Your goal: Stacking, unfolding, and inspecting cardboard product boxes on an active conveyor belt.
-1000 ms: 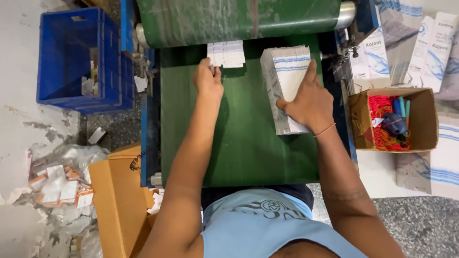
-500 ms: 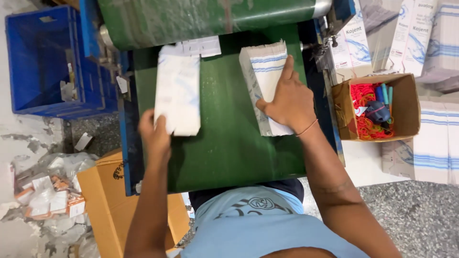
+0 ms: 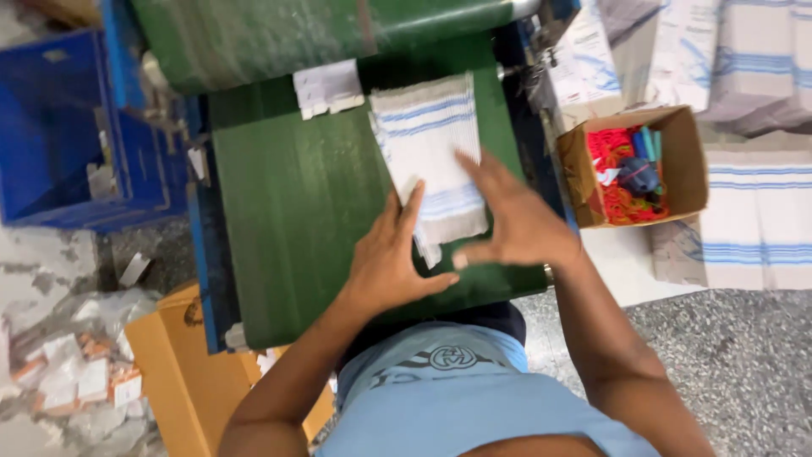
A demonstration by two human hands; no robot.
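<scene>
A stack of folded white cloths with blue stripes (image 3: 431, 152) lies on the green table top (image 3: 288, 211). My left hand (image 3: 391, 258) presses against the near left corner of the stack, fingers spread. My right hand (image 3: 516, 222) rests flat on its near right side, thumb pointing left under the edge. Neither hand grips anything; both bracket the stack. A white paper slip (image 3: 328, 87) lies at the far end of the table, beside the stack.
A green roller (image 3: 321, 30) spans the table's far end. A blue crate (image 3: 59, 135) stands to the left. A cardboard box with red bands (image 3: 630, 169) sits right, beside more striped cloth stacks (image 3: 753, 211). An orange carton (image 3: 182, 381) is at lower left.
My left hand held a white cloth over the table's left side; that cloth is now on the stack and both hands are around the stack's near end. The camera view has shifted.
</scene>
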